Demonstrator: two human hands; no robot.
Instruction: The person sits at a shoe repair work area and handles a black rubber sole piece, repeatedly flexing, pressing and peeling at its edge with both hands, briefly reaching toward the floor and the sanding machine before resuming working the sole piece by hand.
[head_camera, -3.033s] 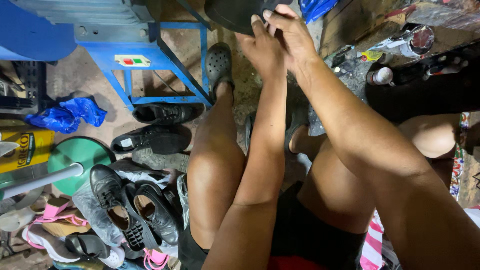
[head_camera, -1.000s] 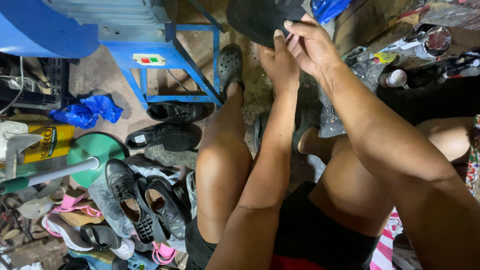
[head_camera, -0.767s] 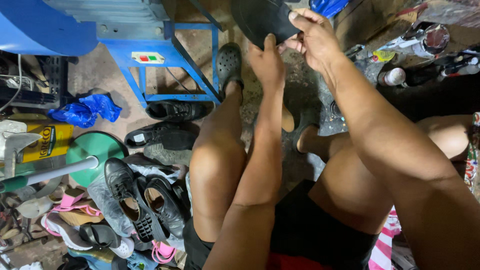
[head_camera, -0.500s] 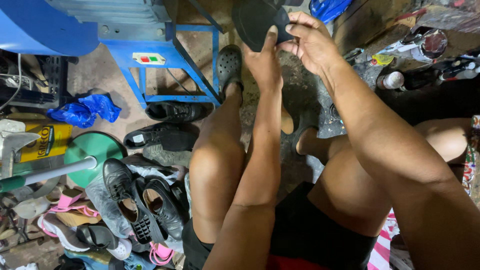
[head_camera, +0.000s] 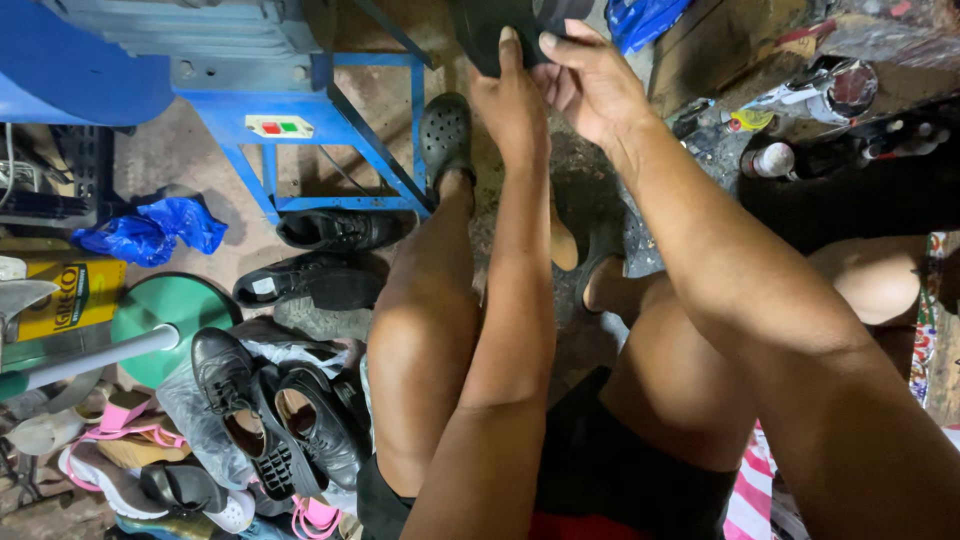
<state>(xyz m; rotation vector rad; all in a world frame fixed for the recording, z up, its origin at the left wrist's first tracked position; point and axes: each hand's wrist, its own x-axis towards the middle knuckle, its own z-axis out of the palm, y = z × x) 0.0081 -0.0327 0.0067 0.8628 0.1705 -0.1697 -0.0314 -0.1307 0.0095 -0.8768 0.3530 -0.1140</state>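
1. One view only: head cam, worn on person, so no overlap w/ other views.
2. Looks steeply down along own arms and bare knees to floor.
3. Close range: left hand (head_camera: 512, 105) and right hand (head_camera: 590, 85) near top edge, dark shoe (head_camera: 500, 30) cropped there.
4. Frame left takes in blue stand (head_camera: 340, 130) and shoe pile (head_camera: 270, 420); frame right, bottles (head_camera: 800, 120).

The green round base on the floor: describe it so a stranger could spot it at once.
Start at the blue metal stand on the person's left. Below it on the floor, past the crumpled blue plastic bag, lies the green round base. Unlike the dark shoes piled beside it, it is a flat disc with a pale pole attached.
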